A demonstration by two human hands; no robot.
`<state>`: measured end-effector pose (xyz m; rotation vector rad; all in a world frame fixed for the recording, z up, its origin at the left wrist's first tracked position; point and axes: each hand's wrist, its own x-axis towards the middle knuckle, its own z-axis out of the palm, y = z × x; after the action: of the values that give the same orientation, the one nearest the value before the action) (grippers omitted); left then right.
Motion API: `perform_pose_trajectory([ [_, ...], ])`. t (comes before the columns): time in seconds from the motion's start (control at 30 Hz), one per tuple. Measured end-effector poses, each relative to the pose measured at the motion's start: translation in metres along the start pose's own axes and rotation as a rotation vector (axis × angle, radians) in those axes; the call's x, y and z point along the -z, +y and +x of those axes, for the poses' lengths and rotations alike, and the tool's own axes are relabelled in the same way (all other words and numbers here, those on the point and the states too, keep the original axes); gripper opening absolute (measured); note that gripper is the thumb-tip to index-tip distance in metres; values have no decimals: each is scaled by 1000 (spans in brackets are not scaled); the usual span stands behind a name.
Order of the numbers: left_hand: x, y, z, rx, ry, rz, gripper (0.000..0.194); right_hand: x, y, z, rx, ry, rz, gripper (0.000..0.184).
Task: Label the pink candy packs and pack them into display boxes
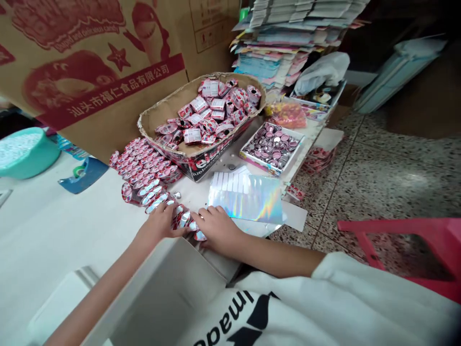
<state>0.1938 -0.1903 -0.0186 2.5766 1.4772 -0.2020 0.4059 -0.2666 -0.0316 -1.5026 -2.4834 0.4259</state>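
Note:
Several small red-and-pink packets with shiny silver faces (185,219) stand in a row at the table's near edge. My left hand (161,223) is closed around the left side of this row, fingertips over the top and thumb along the near side. From the right, my right hand (220,231) grips the near end, its fingers bent and partly hiding the packets. Behind them, more such packets (144,163) are lined up in close rows with round pink tops. Just below my hands is an open white carton (169,288).
A cut-down cardboard box (158,113) holds loose packets. Right of it are a tray of round pink caps (275,146), holographic sticker sheets (248,197) and stacked cardboard (281,48). A tape dispenser (84,174), teal basin (32,158) and red stool (406,230) also show.

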Motion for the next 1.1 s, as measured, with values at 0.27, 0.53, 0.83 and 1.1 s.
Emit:
perform_pose_trajectory([
  [0.27,5,-10,4,-135,44,51,83,-3,3,-10,84,132,-3,88],
  [0.53,10,8,7,-136,45,83,81,6,2,-6,86,71,-12,44],
  [0.83,14,16,6,-113,91,90,71,3,7,-5,76,56,-13,48],
  [1.1,69,12,-8,-57,123,24,67,5,7,-5,55,51,4,44],
])
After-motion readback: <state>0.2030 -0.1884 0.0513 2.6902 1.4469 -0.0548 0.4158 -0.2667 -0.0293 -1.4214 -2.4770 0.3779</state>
